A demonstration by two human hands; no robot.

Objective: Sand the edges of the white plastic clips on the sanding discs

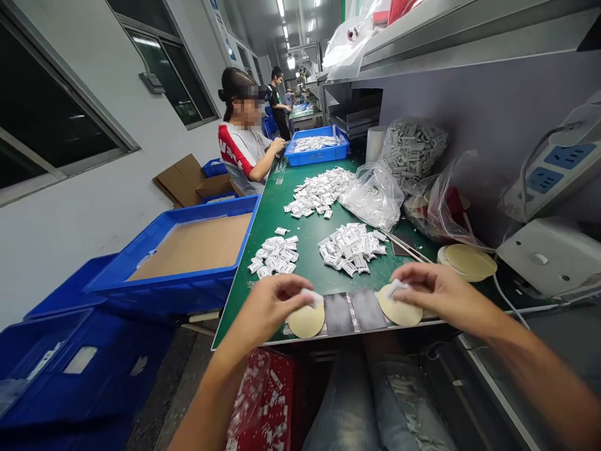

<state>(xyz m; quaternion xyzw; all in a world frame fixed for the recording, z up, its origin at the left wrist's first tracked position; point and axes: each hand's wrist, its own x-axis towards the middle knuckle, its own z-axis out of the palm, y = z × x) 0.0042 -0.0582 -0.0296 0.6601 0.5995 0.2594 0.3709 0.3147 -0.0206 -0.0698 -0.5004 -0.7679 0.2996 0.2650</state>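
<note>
Green table (pixel 310 235), near edge: a small white piece (pixel 310 297) is being pinched by the left hand (pixel 272 307) against a tan disc (pixel 306 321). Another white piece (pixel 397 287) is being pressed by the right hand (pixel 439 289), fingers closed, onto a second tan disc (pixel 399 311). Grey pads (pixel 353 311) are lying between the discs.

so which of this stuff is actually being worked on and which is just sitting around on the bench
In hand:
left hand pressing a small white piece on a tan disc
right hand doing the same on the other disc
grey strips between them

Lying about:
piles of white pieces
plastic bags
stack of discs
blue crates
power strip
</note>
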